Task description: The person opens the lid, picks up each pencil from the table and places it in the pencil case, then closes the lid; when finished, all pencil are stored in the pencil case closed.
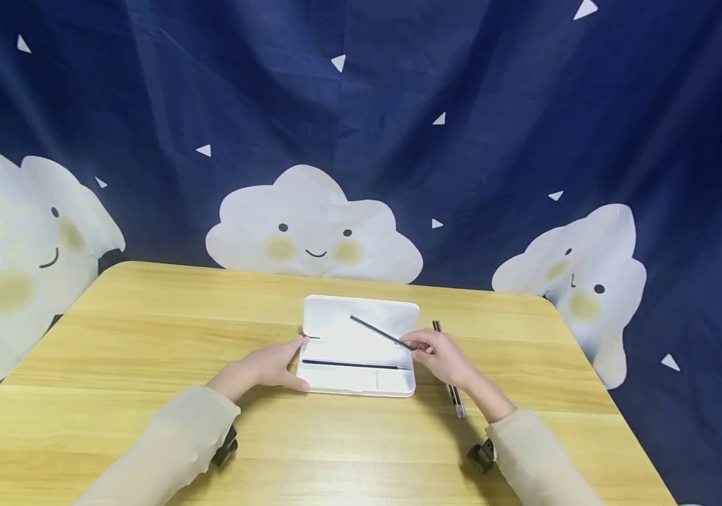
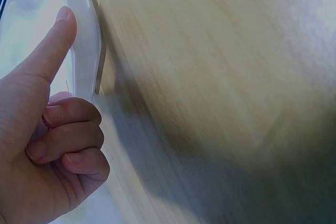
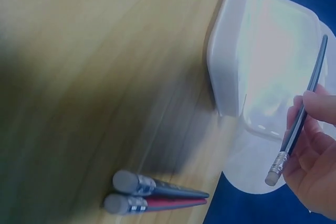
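Observation:
A white pencil case (image 1: 342, 381) lies on the table with its lid (image 1: 329, 313) raised at the back. One dark pencil (image 1: 354, 364) lies lengthwise inside it. My left hand (image 1: 266, 365) grips the case's left end, its thumb (image 2: 58, 38) stretched along the white wall while several other fingers curl in beside it. Over the case's right side, my right hand (image 1: 439, 357) pinches a second dark pencil (image 3: 307, 93) near its eraser end. That pencil slants up and left across the lid in the head view, its eraser pointing back toward the palm.
Two more pencils (image 3: 168, 187) with erasers lie side by side on the table, right of the case and partly beneath my right forearm. The wooden table (image 1: 145, 316) ends at a dark blue curtain (image 1: 462, 70) printed with clouds.

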